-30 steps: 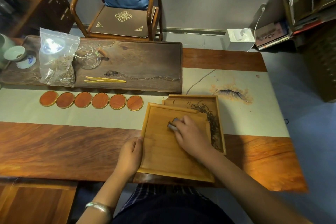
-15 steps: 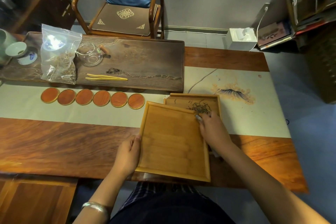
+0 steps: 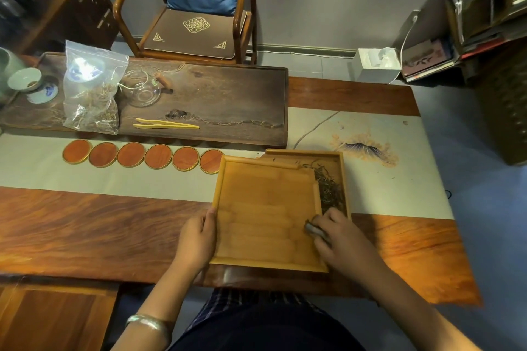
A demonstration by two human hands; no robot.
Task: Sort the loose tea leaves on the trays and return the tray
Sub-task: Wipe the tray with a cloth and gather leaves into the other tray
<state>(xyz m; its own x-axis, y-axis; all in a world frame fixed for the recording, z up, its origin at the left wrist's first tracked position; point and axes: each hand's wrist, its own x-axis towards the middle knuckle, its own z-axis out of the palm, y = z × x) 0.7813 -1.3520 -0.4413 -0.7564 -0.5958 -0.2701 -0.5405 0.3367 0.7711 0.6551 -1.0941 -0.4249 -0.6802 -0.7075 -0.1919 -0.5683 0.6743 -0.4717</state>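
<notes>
Nearest the person, the left hand (image 3: 196,239) closes its grip on the left rim of the upper tray (image 3: 265,214), thumb over the edge. The right hand (image 3: 340,236) is curled at that tray's near right corner, its grip pinching a small grey tool (image 3: 313,229) that is too blurred to name. The upper tray looks swept bare. It lies skewed over the lower tray (image 3: 343,177), and its near edge sits just beside the table (image 3: 85,231) edge above the person's lap, so there is little slack toward the body.

The tea leaves (image 3: 330,191) lie in a dark band along the exposed right strip of the lower tray. By my reading the clearing of the upper tray is about finished; gathering the pile and returning the tray remain.

To the left, bare wood gives open room. Farther off, 6 round coasters (image 3: 144,157) line up, the last touching or just beside the upper tray's far left corner. Beyond them sit the dark tea board (image 3: 228,94), bamboo tongs (image 3: 165,124) and a plastic bag (image 3: 91,94). Stray leaves dot the runner (image 3: 399,179) at right.
</notes>
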